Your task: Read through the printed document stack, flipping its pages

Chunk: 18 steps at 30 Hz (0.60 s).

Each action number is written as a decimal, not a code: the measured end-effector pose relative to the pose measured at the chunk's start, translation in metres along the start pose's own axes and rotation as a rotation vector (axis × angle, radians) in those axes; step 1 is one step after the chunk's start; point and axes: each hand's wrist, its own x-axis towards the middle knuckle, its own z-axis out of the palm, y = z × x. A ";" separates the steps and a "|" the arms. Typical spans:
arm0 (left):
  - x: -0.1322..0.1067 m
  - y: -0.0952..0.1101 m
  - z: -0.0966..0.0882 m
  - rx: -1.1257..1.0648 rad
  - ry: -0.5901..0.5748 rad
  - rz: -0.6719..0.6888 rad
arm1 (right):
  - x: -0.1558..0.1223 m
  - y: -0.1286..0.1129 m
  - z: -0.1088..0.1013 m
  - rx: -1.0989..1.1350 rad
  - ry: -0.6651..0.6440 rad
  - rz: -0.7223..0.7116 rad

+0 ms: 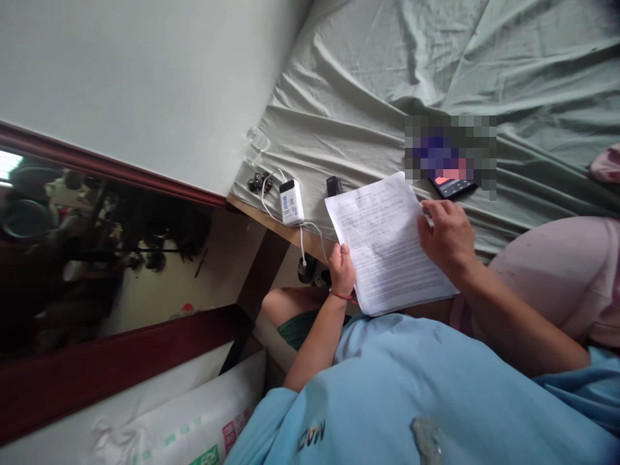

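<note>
A printed sheet of white paper is held over my lap, in front of a bed. My left hand grips its left edge, fingers closed on it, with a red string round the wrist. My right hand lies on the sheet's upper right part, fingers curled over the edge. I wear a light blue shirt.
A bed with a wrinkled grey-green sheet fills the top right. On its edge lie a white charger with cable, a small black object and a phone. A pink cushion sits right. A dark-framed window is left.
</note>
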 end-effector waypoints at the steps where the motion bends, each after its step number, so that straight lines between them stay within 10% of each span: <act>1: 0.000 0.000 0.000 -0.011 -0.003 -0.004 | 0.000 -0.001 -0.001 -0.024 -0.012 -0.003; 18: 0.002 0.001 0.001 0.010 -0.001 0.006 | -0.002 -0.002 0.000 -0.047 -0.047 -0.008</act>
